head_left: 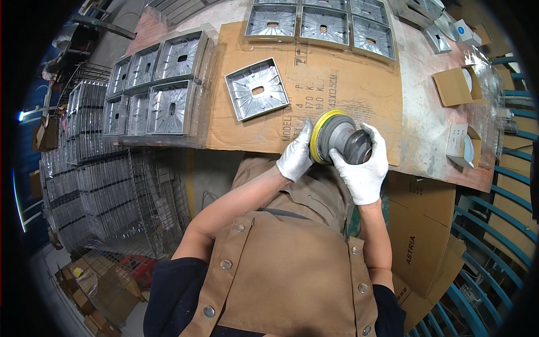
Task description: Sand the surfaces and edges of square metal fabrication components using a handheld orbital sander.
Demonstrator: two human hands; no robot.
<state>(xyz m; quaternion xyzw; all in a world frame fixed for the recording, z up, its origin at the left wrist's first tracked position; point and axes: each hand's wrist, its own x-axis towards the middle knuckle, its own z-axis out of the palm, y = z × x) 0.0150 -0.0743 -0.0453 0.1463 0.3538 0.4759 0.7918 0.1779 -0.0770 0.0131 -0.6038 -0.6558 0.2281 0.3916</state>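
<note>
A round orbital sander (340, 137) with a grey body, dark cap and yellow-edged pad is tipped on its side at the table's near edge. My right hand (364, 168), in a white glove, grips its dark cap end, thumb on the near side. On the pad side, my left hand (296, 153), also gloved, holds the pad's rim; part of its fingers is hidden behind the pad. Beyond my left hand, a single square metal housing (257, 89) lies turned at an angle, open side up, with an oblong hole in its middle. Neither hand touches it.
A flattened cardboard sheet (370, 84) covers the table's middle. Trays of similar housings stand at left (168, 106) and at the far side (324, 25). Small open boxes (457, 90) with white discs sit at right. Stacked trays (101, 180) stand on the left; a large carton (418, 236) is below right.
</note>
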